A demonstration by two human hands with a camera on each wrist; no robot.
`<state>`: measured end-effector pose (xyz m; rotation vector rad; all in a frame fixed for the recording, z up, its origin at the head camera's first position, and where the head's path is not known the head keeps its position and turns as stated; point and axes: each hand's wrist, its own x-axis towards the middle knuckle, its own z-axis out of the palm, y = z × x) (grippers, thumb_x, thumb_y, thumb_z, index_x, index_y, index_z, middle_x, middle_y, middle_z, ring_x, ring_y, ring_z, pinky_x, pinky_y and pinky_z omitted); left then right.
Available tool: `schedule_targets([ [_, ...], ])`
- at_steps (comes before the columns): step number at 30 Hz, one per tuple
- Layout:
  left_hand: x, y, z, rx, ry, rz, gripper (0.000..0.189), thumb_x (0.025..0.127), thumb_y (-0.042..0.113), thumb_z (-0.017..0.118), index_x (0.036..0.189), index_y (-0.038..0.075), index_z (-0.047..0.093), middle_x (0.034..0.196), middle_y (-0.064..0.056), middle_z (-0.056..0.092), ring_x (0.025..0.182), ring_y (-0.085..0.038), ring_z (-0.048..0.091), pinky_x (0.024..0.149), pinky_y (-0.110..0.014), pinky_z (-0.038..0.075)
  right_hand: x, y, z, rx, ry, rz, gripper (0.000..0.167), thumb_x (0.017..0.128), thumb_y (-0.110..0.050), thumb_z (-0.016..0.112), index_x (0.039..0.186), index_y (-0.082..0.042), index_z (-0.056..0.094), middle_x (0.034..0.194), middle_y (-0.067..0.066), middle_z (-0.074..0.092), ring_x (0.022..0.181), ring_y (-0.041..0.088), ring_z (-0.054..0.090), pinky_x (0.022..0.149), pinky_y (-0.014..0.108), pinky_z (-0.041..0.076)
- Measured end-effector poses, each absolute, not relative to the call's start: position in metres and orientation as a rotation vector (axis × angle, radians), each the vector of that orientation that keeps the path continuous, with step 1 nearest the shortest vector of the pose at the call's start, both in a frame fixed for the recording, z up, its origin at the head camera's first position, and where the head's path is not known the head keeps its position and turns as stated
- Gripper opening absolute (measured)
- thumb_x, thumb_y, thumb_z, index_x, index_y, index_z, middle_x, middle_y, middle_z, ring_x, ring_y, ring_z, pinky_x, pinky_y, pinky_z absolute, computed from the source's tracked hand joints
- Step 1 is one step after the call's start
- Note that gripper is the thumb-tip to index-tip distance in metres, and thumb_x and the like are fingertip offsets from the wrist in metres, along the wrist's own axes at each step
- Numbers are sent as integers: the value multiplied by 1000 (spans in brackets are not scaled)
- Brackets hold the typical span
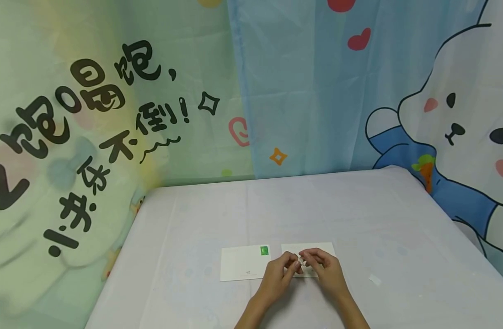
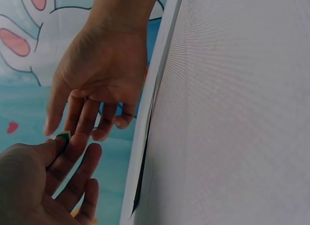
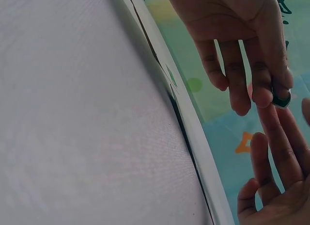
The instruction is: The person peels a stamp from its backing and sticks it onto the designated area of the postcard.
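Observation:
My left hand [image 1: 278, 276] pinches a small green stamp [image 2: 64, 136] between thumb and index finger, above the table. Close beside it is my right hand [image 1: 327, 269], its fingertips at the stamp and at the left hand's fingers. In the left wrist view the right hand's thumb stands apart from its index finger. The stamp's pale side faces up in the head view. Beneath both hands lies a white envelope or card [image 1: 325, 247], partly covered by them. To its left rests a similar white card [image 1: 239, 262] with a green stamp [image 1: 264, 250] in its upper right corner.
A small white paper scrap [image 1: 375, 279] lies on the white-covered table [image 1: 185, 228], right of the hands. Behind the table hangs a printed curtain [image 1: 296, 91] with a cartoon rabbit and lettering.

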<state>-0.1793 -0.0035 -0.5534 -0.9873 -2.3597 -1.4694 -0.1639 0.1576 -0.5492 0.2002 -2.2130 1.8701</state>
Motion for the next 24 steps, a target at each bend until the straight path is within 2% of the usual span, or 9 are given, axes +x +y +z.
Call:
schedule_targets([
  [9,-179,-5,-553,-968,-2365,-1493,15,98,20,46,96,10,56,75,6,66,68,-4,59,59,-13,43,-163,157,-550,174,-2254,1815,5,86,-9,64,87,-5,67,84,0,68,77,12,60,75,26,42],
  [14,-180,-5,-554,-971,-2362,-1519,14,97,20,46,96,11,55,76,6,66,70,-2,59,59,-13,44,-164,158,-550,147,-2238,1836,6,86,-8,64,86,-3,67,82,3,68,74,17,61,75,26,42],
  [24,-180,-5,-555,-967,-2369,-1534,17,98,22,46,97,9,56,77,7,66,72,2,58,61,-13,45,-165,158,-552,105,-2164,1843,9,87,-8,64,87,1,67,80,12,65,71,15,58,68,23,43],
])
